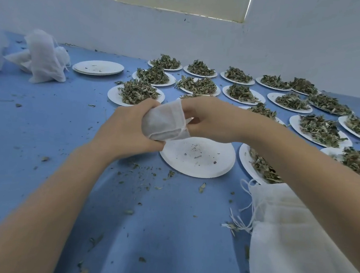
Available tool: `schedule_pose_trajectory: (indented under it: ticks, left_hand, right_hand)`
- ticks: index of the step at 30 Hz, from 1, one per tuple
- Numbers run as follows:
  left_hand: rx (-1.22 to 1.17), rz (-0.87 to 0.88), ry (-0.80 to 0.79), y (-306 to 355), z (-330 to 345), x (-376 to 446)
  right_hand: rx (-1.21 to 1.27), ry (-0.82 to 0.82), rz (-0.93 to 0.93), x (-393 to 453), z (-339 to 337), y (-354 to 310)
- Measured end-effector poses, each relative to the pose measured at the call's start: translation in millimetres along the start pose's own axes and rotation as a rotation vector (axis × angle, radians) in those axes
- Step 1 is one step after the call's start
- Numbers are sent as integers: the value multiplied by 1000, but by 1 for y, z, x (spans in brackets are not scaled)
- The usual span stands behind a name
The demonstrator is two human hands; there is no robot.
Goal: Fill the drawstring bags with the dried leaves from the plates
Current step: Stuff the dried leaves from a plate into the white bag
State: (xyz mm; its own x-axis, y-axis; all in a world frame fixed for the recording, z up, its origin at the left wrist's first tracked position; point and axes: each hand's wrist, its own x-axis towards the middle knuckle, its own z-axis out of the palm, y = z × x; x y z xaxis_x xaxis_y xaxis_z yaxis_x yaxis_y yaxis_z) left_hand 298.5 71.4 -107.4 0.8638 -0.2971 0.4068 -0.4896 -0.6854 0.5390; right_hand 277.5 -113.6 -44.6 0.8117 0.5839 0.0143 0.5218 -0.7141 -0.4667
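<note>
My left hand point(125, 130) grips a white drawstring bag point(165, 122) from the left, fingers curled round its body. My right hand point(210, 119) pinches the bag's mouth from the right; its fingertips are hidden behind the cloth. The bag hangs just above a white paper plate point(205, 164) that holds only crumbs. Several plates heaped with dried green leaves point(139, 91) stand behind and to the right.
Filled white bags point(45, 59) lie at the far left beside a stack of emptied plates point(98, 67). A pile of flat unused bags point(295, 242) with loose strings lies under my right forearm. Leaf bits litter the blue table point(46, 125). White walls close the back.
</note>
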Motion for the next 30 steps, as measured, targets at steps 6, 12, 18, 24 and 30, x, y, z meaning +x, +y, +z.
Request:
schedule_pose_trajectory:
  ticks: [6,12,18,24,30]
  left_hand:
    - [88,-65,-56,-4,1,-1]
    - [63,-134,-36,-6,3,0]
    - [68,-175,-21,0,8,0]
    - [-19,-252,88,3,-6,4]
    - [-84,-352,229,-15,-53,23]
  right_hand:
    - [32,317,206,-30,3,15]
    - [-258,-150,668,-36,15,25]
    - [-204,-135,679,-28,31,29]
    - [-205,-17,547,-25,19,15]
    - [-276,106,409,29,-9,-13]
